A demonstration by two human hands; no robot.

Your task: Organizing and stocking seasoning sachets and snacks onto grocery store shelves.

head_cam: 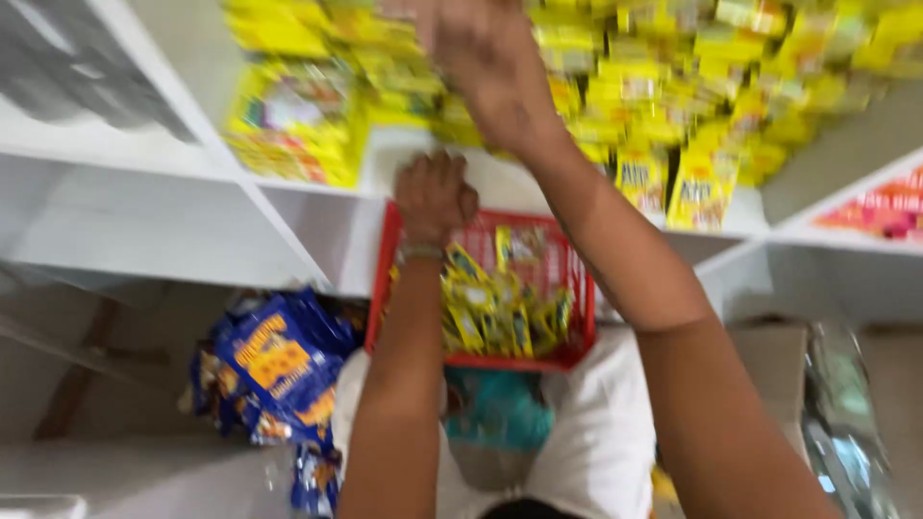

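Fingers of the left hand (435,195) are curled shut over the upper left rim of a red basket (388,259), which is seen at the centre of the frame, pressed against the edge of a white shelf (317,226). Small yellow packets (495,303) are heaped inside the basket, just below and to the right of that hand. The right hand (490,67) is raised at the top centre of the frame, well above the basket, among yellow packets stacked on the shelf (635,86); it is blurred by motion, so how far its fingers are spread, and whether anything is held, cannot be told. Beside it, at upper left, a larger yellow pack (293,120) is stood on the same shelf. Blue bags (279,370) are piled at lower left, under the shelf and just left of the basket. A white shirt (596,432) is seen below the basket.
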